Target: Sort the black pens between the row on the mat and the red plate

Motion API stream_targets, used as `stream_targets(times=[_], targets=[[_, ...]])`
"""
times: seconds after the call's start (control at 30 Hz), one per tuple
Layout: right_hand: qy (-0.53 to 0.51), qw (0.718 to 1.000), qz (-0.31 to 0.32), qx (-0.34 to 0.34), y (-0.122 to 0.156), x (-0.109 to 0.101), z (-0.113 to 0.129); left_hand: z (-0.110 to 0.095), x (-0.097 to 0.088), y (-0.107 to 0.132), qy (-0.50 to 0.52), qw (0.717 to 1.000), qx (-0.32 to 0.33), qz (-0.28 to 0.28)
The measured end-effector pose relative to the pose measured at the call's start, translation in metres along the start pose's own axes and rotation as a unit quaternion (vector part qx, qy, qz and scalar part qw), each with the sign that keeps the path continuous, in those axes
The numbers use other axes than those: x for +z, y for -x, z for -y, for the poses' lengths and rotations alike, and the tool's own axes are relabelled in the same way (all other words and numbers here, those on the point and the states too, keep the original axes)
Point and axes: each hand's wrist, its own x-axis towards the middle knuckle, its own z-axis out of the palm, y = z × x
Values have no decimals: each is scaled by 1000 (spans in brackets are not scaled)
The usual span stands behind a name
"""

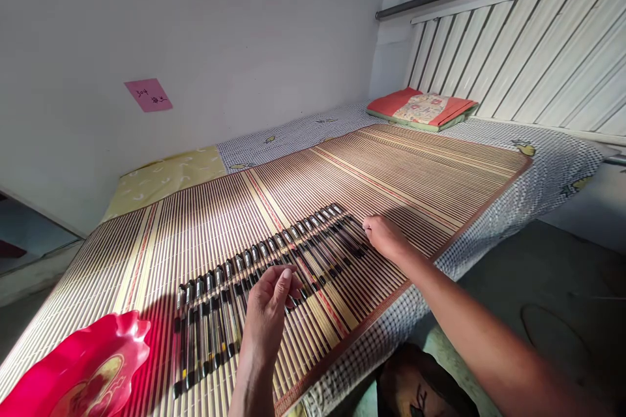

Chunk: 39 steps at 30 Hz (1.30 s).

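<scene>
A long row of slim, clear-barrelled pens (227,322) with black caps lies side by side on a striped bamboo mat (415,169). Over the middle of this row is my left hand (271,290), its fingers curled in and the thumb laid against them. Nothing shows in it, and it hides parts of several pens. My right hand (384,234) is closed at the far right end of the row, low over the mat, beside the last pens. Whatever its fingertips may pinch is too small to make out.
A red scalloped plastic tray (139,345) sits at the near left. Folded orange-and-floral bedding (420,107) lies at the bed's far end, by a white slatted headboard (518,58). A dark bag (420,384) stands below the bed's edge. A pink note (149,95) is on the wall.
</scene>
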Motion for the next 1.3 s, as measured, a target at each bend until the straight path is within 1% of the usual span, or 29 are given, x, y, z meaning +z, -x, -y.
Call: stream_targets(times=[0.3,0.8,1.03,1.23,1.3], targets=[[10,1000,9,-2,1,2,0,-2,2,0,-5,1000,5,-5],[14,1000,10,-6,1,5,-3,0,2,0,-12,1000,2,5],[25,1000,13,-7,-1,5,-4,3,2,2,-10,1000,-9,9],[25,1000,1,-17,1,8,-5,3,6,2,10,1000,-8,-19],[22,1000,-6,-20,2,7,-5,2,6,2,-1,1000,-3,-10]])
